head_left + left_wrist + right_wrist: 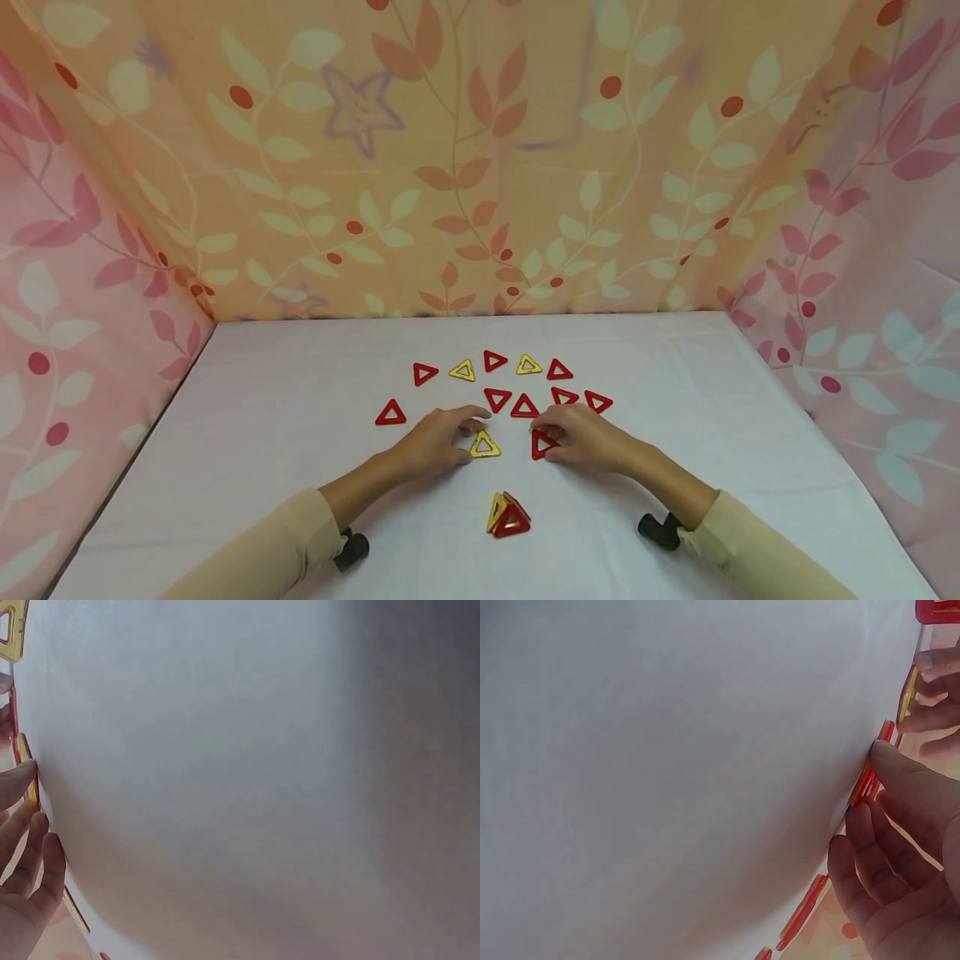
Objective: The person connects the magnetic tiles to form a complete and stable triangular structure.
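Observation:
Near the middle of the table, my left hand pinches a yellow triangular magnetic tile by its left side, between thumb and fingers. The left wrist view catches this tile edge-on. To the right, my right hand pinches a red triangular magnetic tile, whose right part the fingers cover. In the right wrist view the thumb and fingertips hold that red tile. Both tiles are apart from each other. Closer to me, red and yellow tiles sit together in a small cluster.
Several red and yellow triangles lie beyond the hands, among them a red one at the left and a yellow one at the back. The white table meets patterned cloth at its back and sides.

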`<state>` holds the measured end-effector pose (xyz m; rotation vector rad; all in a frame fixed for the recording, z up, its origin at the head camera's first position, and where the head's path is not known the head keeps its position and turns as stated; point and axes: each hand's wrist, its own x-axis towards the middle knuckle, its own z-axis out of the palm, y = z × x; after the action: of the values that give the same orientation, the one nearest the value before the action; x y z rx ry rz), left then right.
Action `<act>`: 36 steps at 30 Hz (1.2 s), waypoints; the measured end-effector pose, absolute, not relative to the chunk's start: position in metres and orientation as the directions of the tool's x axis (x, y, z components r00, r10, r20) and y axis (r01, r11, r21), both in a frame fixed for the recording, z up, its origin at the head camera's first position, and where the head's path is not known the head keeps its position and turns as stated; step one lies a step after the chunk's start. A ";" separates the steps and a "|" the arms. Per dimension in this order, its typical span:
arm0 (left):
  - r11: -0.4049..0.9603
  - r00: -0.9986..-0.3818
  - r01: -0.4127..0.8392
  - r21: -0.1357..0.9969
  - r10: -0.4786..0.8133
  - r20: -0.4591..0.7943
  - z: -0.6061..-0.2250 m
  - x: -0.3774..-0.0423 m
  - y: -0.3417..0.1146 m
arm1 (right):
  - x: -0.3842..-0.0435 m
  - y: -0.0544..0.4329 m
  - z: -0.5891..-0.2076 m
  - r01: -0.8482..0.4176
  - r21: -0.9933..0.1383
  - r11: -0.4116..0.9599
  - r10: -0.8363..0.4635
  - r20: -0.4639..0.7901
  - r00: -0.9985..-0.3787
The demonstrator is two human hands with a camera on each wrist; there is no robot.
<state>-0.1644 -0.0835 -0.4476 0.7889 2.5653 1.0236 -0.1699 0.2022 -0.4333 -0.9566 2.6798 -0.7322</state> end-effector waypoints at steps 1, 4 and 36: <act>0.602 -0.814 0.387 0.699 0.579 -0.048 -0.448 -0.164 -0.083 | -0.170 0.201 -0.433 -0.534 -0.515 0.670 -0.637 -0.030 -0.770; 0.604 -0.810 0.388 0.696 0.584 -0.055 -0.447 -0.164 -0.081 | -0.171 0.196 -0.433 -0.534 -0.514 0.671 -0.640 -0.037 -0.768; 0.582 -0.781 0.393 0.711 0.620 -0.077 -0.445 -0.165 -0.068 | -0.173 0.173 -0.432 -0.583 -0.484 0.653 -0.682 -0.041 -0.730</act>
<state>-0.1648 -0.0679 -0.4445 0.8270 2.4984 1.0093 -0.1734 0.1726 -0.4315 -1.0300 2.6510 -0.6623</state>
